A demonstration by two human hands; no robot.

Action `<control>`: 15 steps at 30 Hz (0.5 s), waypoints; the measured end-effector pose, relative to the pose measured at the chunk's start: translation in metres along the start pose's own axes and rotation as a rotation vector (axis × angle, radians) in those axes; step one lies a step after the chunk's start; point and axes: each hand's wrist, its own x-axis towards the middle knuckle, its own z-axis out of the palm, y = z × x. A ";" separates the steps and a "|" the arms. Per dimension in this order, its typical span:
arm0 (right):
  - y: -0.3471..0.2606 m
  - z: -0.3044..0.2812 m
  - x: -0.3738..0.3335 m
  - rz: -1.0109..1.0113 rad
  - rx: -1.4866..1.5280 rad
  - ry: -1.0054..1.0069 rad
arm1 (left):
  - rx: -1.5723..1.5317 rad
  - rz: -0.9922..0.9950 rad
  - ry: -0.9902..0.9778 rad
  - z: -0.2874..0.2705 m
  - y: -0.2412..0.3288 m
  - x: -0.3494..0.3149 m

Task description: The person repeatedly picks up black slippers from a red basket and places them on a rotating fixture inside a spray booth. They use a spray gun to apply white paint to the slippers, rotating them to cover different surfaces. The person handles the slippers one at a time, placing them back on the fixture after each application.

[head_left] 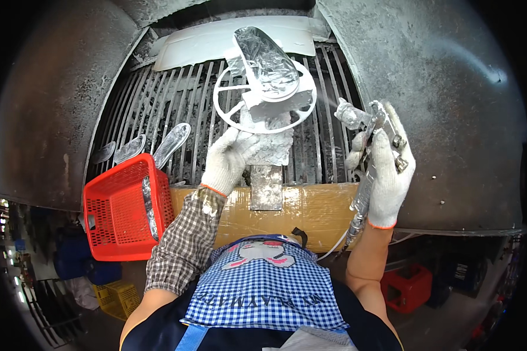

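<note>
My left hand, in a white knit glove, is at the near rim of a white spoked wheel, thumb and fingers closed at the rim. On the wheel rests a sole-shaped piece with a crinkled silver foil top and a white edge. My right hand, gloved too, is wrapped around a spray gun coated in pale residue. Its nozzle end points left toward the wheel, and a faint mist shows between them.
Under the wheel lies a soot-dark grate of bars between metal side walls. Several foil-covered soles lean at left, by a red plastic basket with a foil-covered piece at its side. A yellow-brown taped ledge runs along the front.
</note>
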 end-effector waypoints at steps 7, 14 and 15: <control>0.004 0.006 -0.002 0.050 -0.028 -0.098 | 0.073 0.054 -0.059 -0.006 0.020 0.002; 0.019 0.008 0.010 0.064 0.021 -0.087 | 0.017 0.078 -0.006 -0.010 0.039 0.011; 0.020 0.009 0.011 0.049 0.017 -0.094 | 0.013 0.086 -0.018 -0.010 0.042 0.013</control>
